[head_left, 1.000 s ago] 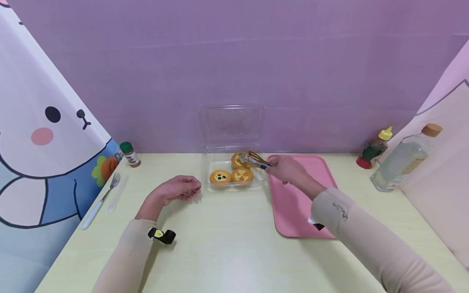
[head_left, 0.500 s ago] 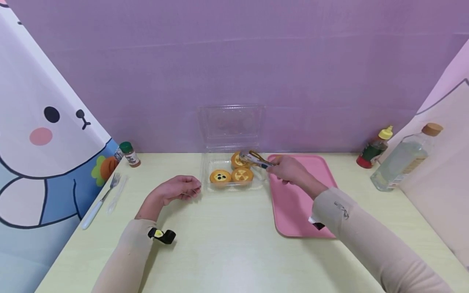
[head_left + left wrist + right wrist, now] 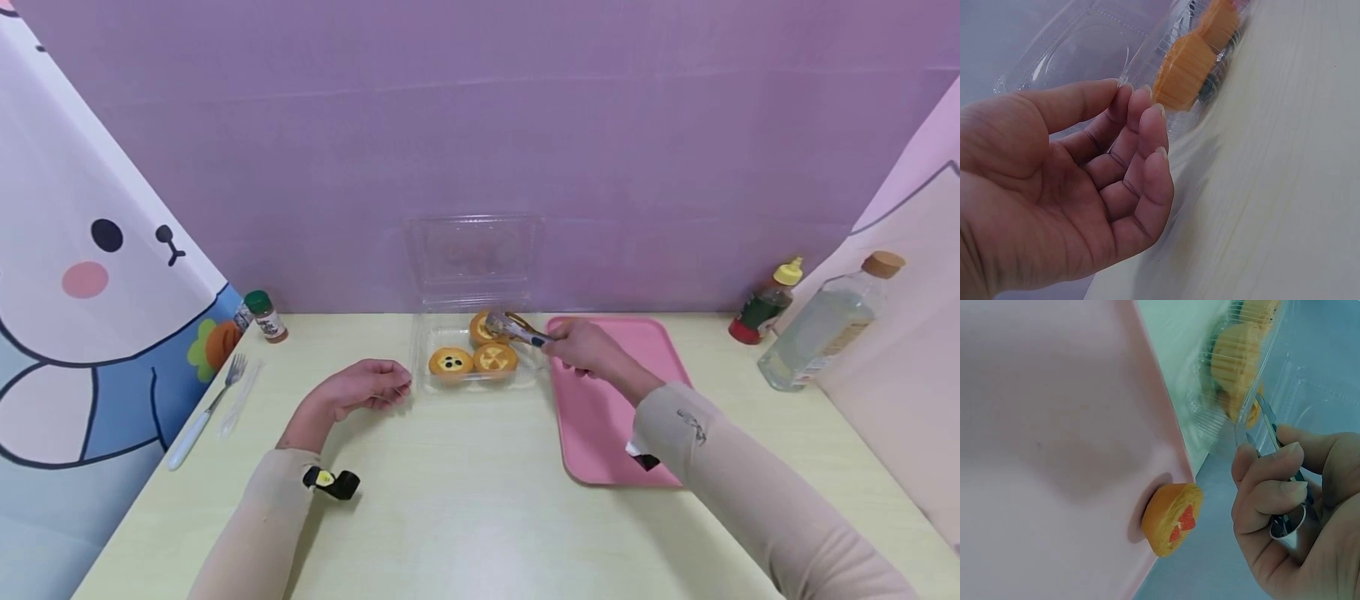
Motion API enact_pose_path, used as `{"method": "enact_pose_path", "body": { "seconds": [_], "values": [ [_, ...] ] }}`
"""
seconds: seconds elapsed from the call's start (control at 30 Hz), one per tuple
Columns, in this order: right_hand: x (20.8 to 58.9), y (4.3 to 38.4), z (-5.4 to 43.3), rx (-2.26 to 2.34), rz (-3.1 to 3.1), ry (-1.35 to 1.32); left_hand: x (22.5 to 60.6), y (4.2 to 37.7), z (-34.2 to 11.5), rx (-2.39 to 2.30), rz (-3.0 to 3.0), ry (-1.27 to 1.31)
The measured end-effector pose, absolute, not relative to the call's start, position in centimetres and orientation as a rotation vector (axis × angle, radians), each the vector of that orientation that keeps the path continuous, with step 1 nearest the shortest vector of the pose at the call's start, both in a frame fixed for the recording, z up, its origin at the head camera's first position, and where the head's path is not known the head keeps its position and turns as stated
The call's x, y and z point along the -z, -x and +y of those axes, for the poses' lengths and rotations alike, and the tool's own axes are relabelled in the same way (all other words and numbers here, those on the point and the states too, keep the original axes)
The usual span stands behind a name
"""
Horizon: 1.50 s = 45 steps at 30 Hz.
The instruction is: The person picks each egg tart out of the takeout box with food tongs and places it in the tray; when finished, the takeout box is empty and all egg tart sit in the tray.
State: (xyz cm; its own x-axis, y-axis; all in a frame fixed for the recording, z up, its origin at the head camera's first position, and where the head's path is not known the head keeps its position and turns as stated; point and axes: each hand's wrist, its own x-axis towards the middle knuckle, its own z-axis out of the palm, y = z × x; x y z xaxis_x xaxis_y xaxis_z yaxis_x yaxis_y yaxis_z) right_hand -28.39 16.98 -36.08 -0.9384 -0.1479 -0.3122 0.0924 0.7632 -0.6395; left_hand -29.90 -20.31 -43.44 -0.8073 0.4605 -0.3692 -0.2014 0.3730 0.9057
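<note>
A hinged clear plastic container (image 3: 442,333) stands at the back of the table, lid up, with three tarts inside. One front tart (image 3: 452,363) has dark dots; the other front tart (image 3: 496,359) has a pale crossed pattern. My left hand (image 3: 363,386) pinches the container's near-left edge between thumb and index finger, as the left wrist view shows. My right hand (image 3: 588,346) grips metal tongs (image 3: 522,332), whose tips are at the rear tart (image 3: 479,330). A red-topped tart (image 3: 1172,519) rests on the pink tray (image 3: 600,450), hidden in the head view.
At the left lie a fork (image 3: 210,412) and a thin clear wrapped item (image 3: 242,400), with a green-capped spice jar (image 3: 267,318) behind. On the right stand a yellow-topped sauce bottle (image 3: 765,304) and a large clear bottle (image 3: 817,329). A purple backdrop (image 3: 480,150) borders the table's far edge.
The tongs in my right hand have shifted slightly left, and the rear tart has moved a little left with them. My left hand and the container have stayed in place.
</note>
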Motion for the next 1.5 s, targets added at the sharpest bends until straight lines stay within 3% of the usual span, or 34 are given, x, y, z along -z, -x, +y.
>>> {"method": "enact_pose_path", "body": {
  "seconds": [1.5],
  "values": [
    [36.0,27.4,18.2,1.170,2.620,0.041,43.5,29.9,-20.6,-1.471,2.056,-0.244]
  ]
}}
